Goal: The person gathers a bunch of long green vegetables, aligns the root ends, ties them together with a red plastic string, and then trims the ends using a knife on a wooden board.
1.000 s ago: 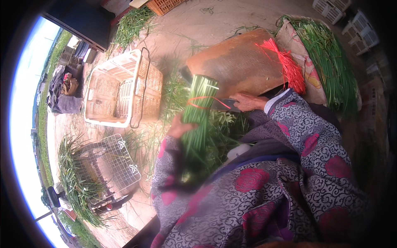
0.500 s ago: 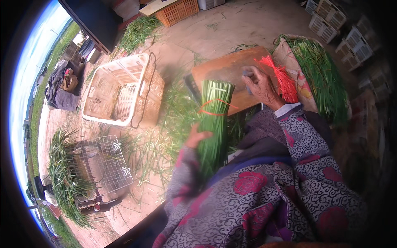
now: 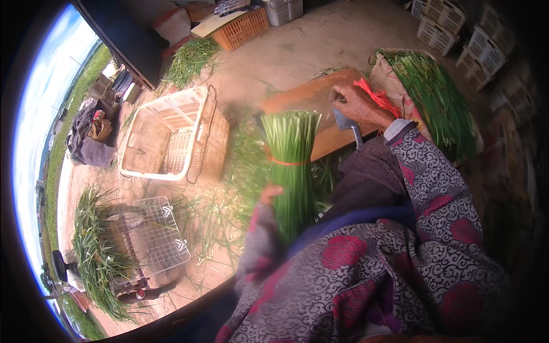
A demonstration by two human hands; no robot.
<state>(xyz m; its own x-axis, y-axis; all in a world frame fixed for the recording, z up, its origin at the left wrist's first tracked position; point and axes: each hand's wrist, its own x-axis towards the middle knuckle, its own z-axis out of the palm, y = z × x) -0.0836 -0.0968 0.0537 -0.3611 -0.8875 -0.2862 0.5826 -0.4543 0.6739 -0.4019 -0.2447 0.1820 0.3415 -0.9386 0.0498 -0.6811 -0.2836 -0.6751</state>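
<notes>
My left hand (image 3: 270, 195) is wrapped around a tall bundle of green chives (image 3: 294, 194), its thumb against the near side. The bundle stands upright with pale cut ends on top. A thin red tie (image 3: 290, 163) circles it above my hand. My right hand (image 3: 363, 106) hovers over a brown wooden board (image 3: 297, 98) with its fingers pinched together; what they hold, if anything, is hidden. Just below it shows a knife (image 3: 345, 121) with a grey blade and its handle towards me. Red strips (image 3: 377, 96) lie behind my right hand, partly covered by it.
A heap of chives (image 3: 432, 94) fills a lined basket at the right. An off-white plastic crate (image 3: 220, 146) stands on the left. Nearer, chives (image 3: 100, 251) lie by a wire rack (image 3: 163, 234). Loose leaves litter the floor. An orange crate (image 3: 243, 31) and stacked pale crates (image 3: 437, 34) stand farther back.
The tie's loose ends no longer show, and it now lies level around the bundle. The cut ends look more fanned out. My right hand has turned and covers more of the red strips.
</notes>
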